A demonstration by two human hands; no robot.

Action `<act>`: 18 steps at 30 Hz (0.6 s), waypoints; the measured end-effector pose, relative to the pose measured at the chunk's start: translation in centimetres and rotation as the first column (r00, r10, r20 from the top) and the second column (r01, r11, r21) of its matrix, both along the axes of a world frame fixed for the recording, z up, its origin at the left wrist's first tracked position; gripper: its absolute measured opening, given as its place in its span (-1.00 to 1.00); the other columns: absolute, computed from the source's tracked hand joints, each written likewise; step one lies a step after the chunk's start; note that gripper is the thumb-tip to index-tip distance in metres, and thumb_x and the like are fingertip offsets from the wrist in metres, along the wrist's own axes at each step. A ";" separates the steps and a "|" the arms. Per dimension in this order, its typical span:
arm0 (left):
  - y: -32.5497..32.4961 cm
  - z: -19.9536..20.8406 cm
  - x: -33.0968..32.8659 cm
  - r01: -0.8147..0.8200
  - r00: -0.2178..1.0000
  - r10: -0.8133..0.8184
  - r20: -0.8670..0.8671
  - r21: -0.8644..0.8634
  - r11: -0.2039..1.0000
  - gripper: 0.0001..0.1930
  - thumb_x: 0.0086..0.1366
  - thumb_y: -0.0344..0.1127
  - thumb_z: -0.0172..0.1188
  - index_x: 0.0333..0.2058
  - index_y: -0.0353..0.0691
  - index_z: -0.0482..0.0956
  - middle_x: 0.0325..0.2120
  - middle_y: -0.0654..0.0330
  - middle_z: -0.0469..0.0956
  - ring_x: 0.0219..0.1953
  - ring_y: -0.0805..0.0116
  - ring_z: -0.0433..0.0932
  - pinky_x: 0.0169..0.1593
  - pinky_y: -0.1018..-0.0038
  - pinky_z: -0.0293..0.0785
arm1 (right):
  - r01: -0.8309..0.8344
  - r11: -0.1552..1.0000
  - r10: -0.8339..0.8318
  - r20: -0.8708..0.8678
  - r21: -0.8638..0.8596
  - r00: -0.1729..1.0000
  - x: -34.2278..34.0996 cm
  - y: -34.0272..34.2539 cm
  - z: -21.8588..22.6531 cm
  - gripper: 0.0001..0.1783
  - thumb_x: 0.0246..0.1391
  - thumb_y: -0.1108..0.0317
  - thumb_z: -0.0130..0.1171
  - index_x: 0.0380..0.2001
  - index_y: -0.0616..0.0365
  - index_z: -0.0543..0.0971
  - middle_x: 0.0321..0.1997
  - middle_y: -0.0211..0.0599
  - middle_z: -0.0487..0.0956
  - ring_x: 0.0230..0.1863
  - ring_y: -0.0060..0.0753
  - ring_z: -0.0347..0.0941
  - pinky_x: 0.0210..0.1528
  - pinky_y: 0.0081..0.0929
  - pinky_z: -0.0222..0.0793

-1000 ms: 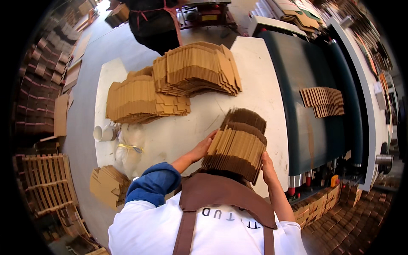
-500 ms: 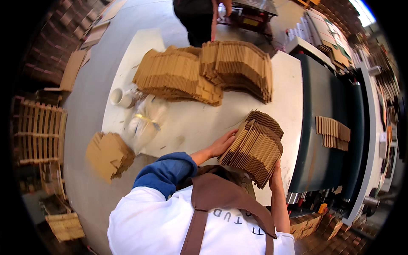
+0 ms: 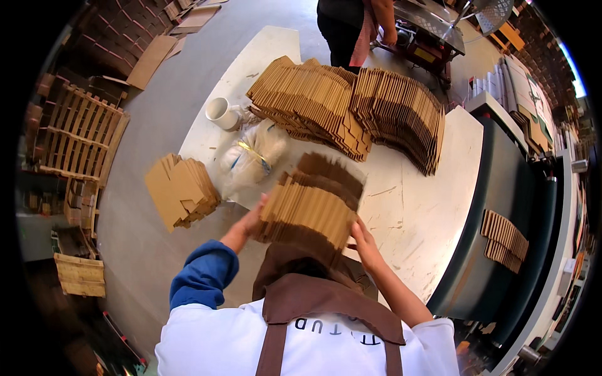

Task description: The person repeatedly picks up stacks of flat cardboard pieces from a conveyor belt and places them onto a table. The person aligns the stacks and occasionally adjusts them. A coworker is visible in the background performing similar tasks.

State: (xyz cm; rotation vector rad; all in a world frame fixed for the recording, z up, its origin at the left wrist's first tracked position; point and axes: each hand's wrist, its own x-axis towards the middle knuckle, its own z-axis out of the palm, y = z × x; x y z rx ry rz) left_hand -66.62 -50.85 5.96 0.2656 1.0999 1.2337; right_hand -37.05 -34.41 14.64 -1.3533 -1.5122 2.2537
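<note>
Between my two hands is a stack of folded cardboard pieces (image 3: 307,203), standing on edge side by side and blurred by motion. My left hand (image 3: 253,218) presses on its left end, and my right hand (image 3: 364,241) grips the right end. The stack is above the near edge of the white table (image 3: 414,207). Farther back on the table, two long rows of similar cardboard pieces, a left row (image 3: 307,103) and a right row (image 3: 401,116), lie against each other.
A tied clear plastic bag (image 3: 251,153) and a white cup-like container (image 3: 222,114) sit at the table's left. Beyond that edge is another cardboard pile (image 3: 182,191). A dark belt machine (image 3: 467,276) on the right carries a small cardboard row (image 3: 503,241). A person (image 3: 342,31) stands behind the table.
Both hands have carried the cardboard stack leftward across the near side of the table, turning it somewhat. The whole view has shifted, so the table and machine now appear farther right.
</note>
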 end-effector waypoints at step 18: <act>22.7 16.3 -8.0 0.273 0.215 0.171 -0.961 0.227 0.935 -0.57 0.32 -0.31 0.00 0.13 -0.32 0.29 -0.04 -0.03 0.50 0.03 0.20 0.46 0.06 0.38 0.36 | -0.241 0.833 0.138 0.236 0.498 0.962 -8.3 1.1 -2.7 -0.29 0.09 -0.09 0.08 0.14 0.24 0.32 0.09 0.12 0.35 0.09 0.03 0.34 0.10 -0.26 0.29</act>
